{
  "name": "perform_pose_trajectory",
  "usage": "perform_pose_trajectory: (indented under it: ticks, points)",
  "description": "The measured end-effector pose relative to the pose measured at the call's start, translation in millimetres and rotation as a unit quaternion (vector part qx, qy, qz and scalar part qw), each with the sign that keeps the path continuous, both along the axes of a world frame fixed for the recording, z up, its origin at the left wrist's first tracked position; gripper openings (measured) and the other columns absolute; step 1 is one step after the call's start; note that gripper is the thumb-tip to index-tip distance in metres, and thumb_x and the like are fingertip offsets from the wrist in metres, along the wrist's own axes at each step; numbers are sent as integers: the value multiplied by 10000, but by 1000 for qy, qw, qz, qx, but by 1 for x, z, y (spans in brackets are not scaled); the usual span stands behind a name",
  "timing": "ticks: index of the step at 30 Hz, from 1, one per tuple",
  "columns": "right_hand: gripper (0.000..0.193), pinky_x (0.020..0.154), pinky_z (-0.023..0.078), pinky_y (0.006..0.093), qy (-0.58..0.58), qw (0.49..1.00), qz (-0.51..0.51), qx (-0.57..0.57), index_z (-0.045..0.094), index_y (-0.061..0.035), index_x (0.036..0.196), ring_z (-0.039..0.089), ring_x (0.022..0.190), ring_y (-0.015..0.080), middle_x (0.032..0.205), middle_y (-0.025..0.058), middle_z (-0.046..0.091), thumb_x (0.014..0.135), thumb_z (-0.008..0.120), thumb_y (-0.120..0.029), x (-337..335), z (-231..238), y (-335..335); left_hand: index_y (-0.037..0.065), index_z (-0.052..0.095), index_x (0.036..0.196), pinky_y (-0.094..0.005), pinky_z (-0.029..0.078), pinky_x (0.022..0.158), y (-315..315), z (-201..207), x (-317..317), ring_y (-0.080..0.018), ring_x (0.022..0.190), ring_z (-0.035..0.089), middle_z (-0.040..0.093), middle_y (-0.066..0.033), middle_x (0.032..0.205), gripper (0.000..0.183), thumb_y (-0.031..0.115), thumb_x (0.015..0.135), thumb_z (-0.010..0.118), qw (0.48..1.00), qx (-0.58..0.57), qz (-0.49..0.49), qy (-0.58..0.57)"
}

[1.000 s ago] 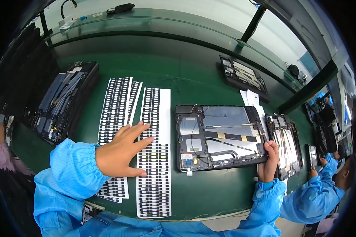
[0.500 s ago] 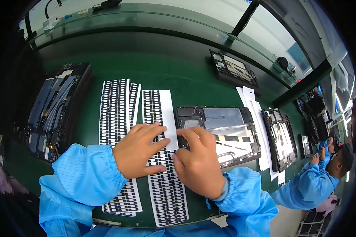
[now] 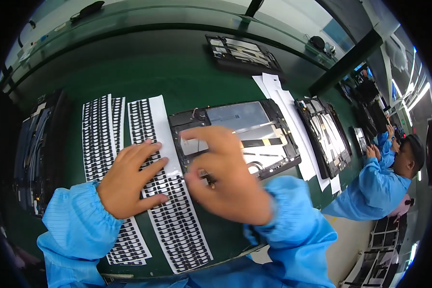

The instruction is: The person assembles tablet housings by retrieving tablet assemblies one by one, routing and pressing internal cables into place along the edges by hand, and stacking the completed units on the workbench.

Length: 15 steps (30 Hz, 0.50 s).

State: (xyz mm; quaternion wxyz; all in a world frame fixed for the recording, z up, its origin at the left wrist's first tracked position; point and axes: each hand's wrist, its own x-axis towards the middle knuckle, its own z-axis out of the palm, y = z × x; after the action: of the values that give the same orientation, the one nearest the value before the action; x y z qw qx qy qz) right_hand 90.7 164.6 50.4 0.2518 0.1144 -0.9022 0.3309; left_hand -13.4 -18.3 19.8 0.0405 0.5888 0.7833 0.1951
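Note:
Spread flat, my left hand (image 3: 129, 180) rests on a white sheet (image 3: 164, 129) covered with rows of small black stickers; part of its upper right is bare white. My right hand (image 3: 230, 177) is smeared by motion over the left end of an opened tablet-like device (image 3: 237, 117). Its index finger stretches away from the thumb; whether the fingertips hold anything is unclear. That device lies just right of the sheet, with silver panels and black-and-yellow strips inside a black frame. Two more sticker sheets (image 3: 97, 129) overlap under and beside my left forearm.
Similar opened devices lie at the far left (image 3: 36, 149), at the back (image 3: 245, 52) and on the right (image 3: 324, 129). White paper strips (image 3: 293, 120) run between the devices. A shelf (image 3: 144, 21) spans the back. At right a co-worker in a blue smock (image 3: 379, 180) sits at the bench.
The view has shifted, so the bench items appear farther left. My right hand has moved up off the sticker sheet's edge and over the device. The left hand stays on the sheet.

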Motion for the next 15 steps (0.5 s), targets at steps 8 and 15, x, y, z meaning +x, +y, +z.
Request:
perform_pose_trajectory:
  ticks: [8, 15]
  points:
    - [47, 856, 385, 331, -190, 954, -50, -228, 612, -14, 686, 498, 1009, 237, 1073, 133, 574, 644, 612, 5, 75, -2, 91, -1, 578, 1045, -444, 410, 883, 38, 25, 47, -331, 1083, 502, 525, -167, 1145, 478, 162, 626, 741, 982, 98, -155, -45]
    - [45, 856, 382, 340, -207, 970, 9, -129, 592, -3, 663, 472, 1023, 273, 1109, 126, 547, 624, 612, 12, 57, -11, 85, -99, 606, 888, -372, 476, 847, 66, -9, 51, -303, 987, 549, 555, -195, 1069, 280, 67, 679, 520, 949, 167, -246, 105]
